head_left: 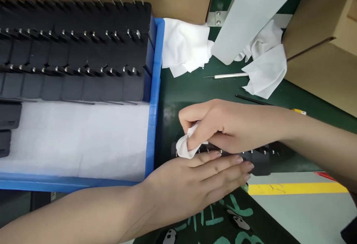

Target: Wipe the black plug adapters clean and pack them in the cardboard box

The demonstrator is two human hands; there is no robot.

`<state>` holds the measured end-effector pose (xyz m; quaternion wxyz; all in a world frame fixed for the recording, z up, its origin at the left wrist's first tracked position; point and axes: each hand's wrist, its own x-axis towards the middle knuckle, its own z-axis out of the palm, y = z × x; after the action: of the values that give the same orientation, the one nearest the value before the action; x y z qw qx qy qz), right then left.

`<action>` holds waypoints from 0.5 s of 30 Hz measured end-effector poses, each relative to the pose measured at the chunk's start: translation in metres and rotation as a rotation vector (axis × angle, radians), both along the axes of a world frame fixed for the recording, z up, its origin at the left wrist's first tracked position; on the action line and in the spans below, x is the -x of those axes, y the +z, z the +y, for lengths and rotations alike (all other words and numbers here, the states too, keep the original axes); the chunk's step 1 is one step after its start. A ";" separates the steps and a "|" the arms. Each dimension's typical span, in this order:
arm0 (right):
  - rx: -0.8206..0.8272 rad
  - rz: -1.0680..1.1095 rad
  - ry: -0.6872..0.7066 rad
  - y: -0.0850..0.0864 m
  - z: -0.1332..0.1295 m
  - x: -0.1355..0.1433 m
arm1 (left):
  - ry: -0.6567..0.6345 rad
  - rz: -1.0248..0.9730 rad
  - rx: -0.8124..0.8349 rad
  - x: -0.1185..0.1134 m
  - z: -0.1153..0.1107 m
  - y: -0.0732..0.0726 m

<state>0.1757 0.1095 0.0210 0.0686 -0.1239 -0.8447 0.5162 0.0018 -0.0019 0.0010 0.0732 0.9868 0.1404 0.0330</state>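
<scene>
A row of black power adapters (259, 162) with metal prongs lies along the front edge of the green bench, partly covered by my hands. My left hand (195, 179) is stretched flat along the near side of that row, fingers together and straight, pointing right. Just beyond it, my right hand (220, 125) pinches a crumpled white cloth (183, 147) between thumb and fingers. The cloth touches the left end of the row, by the prongs. My left thumb is hidden.
At left, a blue tray (152, 125) holds several rows of black adapters (103, 52), prongs up, on white lining. White cloths (185, 45) and a thin craft knife (230, 75) lie behind my hands. A grey post (253, 17) and a cardboard box (315, 65) stand at back right.
</scene>
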 end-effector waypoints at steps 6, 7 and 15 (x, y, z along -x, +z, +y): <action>-0.056 -0.089 -0.056 0.007 -0.006 -0.030 | -0.003 0.022 -0.027 0.000 -0.002 0.000; -0.064 -0.094 -0.061 0.007 -0.007 -0.036 | 0.001 0.022 -0.041 0.000 -0.002 0.000; -0.062 -0.166 -0.101 0.013 -0.002 -0.082 | 0.025 -0.030 -0.070 -0.001 0.003 -0.004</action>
<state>0.2575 0.1070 0.0337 0.0280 -0.2066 -0.8557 0.4737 0.0028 0.0006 -0.0034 0.0405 0.9864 0.1502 0.0537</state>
